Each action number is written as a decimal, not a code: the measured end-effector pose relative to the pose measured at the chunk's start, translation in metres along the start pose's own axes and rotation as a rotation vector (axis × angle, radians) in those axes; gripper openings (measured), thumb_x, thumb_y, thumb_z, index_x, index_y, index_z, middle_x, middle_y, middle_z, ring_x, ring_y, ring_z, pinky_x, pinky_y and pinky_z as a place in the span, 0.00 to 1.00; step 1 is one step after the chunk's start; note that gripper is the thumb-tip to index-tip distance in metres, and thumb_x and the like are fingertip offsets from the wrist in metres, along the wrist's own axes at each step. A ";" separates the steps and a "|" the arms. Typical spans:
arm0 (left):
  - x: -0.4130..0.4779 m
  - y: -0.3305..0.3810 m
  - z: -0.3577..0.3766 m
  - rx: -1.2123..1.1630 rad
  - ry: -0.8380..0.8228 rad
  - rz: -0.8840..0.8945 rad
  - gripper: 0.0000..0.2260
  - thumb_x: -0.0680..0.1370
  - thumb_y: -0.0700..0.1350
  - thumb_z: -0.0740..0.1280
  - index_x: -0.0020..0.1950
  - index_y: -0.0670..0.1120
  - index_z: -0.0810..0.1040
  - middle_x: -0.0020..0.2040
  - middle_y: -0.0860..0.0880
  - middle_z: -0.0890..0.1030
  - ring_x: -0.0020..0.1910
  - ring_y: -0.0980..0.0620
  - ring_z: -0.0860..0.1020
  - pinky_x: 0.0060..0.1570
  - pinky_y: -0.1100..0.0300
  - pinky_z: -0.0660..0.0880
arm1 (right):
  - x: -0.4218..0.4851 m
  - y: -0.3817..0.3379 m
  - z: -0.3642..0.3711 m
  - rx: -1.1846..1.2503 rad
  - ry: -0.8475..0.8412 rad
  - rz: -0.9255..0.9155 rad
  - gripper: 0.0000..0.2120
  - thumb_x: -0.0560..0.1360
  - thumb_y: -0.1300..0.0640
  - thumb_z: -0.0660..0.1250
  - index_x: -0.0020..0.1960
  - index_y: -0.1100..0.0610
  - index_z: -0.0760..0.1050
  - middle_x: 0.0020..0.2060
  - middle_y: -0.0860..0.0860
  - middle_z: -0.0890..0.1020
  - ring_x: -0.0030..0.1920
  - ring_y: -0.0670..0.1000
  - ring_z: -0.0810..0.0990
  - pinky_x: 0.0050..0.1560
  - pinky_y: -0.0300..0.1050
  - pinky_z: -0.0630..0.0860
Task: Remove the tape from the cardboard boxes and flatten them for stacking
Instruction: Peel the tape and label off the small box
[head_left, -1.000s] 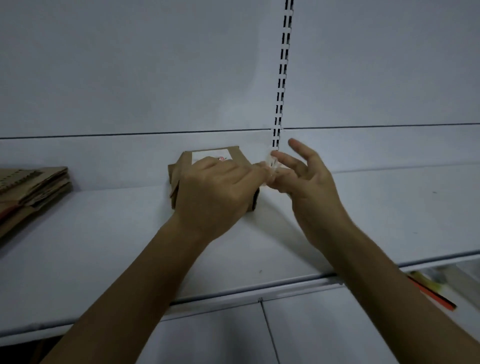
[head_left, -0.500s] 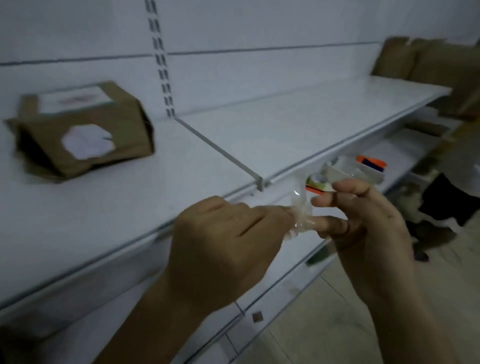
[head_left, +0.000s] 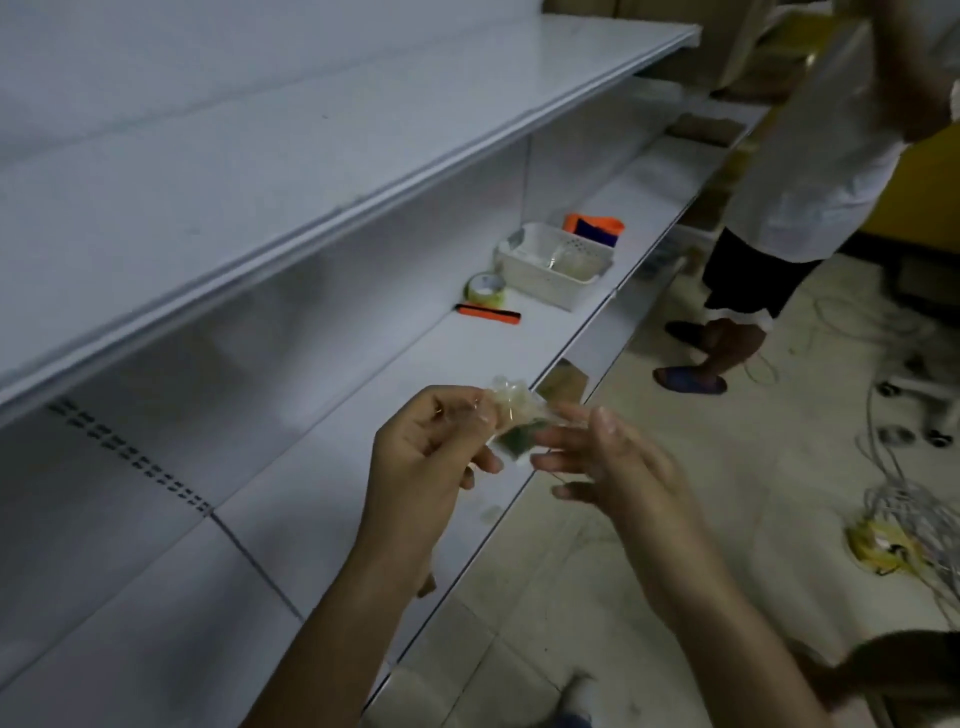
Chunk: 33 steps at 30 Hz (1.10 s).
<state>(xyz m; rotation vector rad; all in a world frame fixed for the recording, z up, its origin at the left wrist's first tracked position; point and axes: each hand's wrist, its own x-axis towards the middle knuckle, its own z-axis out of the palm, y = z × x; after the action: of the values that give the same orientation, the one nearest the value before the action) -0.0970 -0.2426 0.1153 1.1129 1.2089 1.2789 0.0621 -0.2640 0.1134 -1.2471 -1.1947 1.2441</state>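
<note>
White metal shelving runs off to the right, with an upper shelf (head_left: 363, 171) and a lower shelf (head_left: 363, 431) above a pale tiled floor (head_left: 571, 597).

From the head camera, both hands are raised over the front edge of the lower shelf. The left hand (head_left: 426, 452) has its fingers curled and pinches a wad of clear tape (head_left: 511, 415) at its fingertips. The crumpled wad sticks out to the right of that hand, between the two hands. The right hand (head_left: 608, 457) is just beside it, fingers straight and slightly spread, with the upper fingertips at the wad's right edge.

Farther along the lower shelf lie an orange and black cutter (head_left: 488, 313), a tape roll (head_left: 485, 288) and a white basket (head_left: 553, 265). A second person (head_left: 805, 156) stands on the floor beyond, near loose cables (head_left: 909, 519).
</note>
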 end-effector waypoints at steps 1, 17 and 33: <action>0.011 -0.004 0.018 -0.021 0.003 -0.010 0.03 0.76 0.41 0.67 0.45 0.47 0.80 0.38 0.50 0.84 0.30 0.57 0.77 0.28 0.67 0.72 | 0.006 0.000 -0.014 0.046 -0.007 0.033 0.23 0.73 0.38 0.58 0.60 0.50 0.77 0.50 0.48 0.84 0.51 0.49 0.83 0.47 0.44 0.79; 0.172 -0.059 0.174 0.456 -0.361 0.275 0.14 0.77 0.58 0.58 0.56 0.55 0.76 0.44 0.54 0.81 0.43 0.52 0.80 0.42 0.58 0.79 | 0.190 0.008 -0.159 -0.148 0.102 -0.222 0.18 0.67 0.59 0.75 0.55 0.51 0.75 0.43 0.46 0.80 0.44 0.42 0.80 0.46 0.34 0.77; 0.391 -0.087 0.226 0.424 0.092 0.167 0.07 0.78 0.48 0.62 0.49 0.61 0.75 0.44 0.59 0.82 0.39 0.59 0.80 0.41 0.53 0.80 | 0.395 0.041 -0.211 -0.083 0.216 -0.137 0.06 0.77 0.54 0.64 0.49 0.49 0.80 0.40 0.46 0.84 0.41 0.43 0.81 0.41 0.33 0.76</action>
<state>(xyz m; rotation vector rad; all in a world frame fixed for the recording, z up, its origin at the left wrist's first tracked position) 0.1096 0.1615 0.0386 1.4980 1.5283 1.2397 0.2719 0.1294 0.0548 -1.3015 -1.1616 0.9436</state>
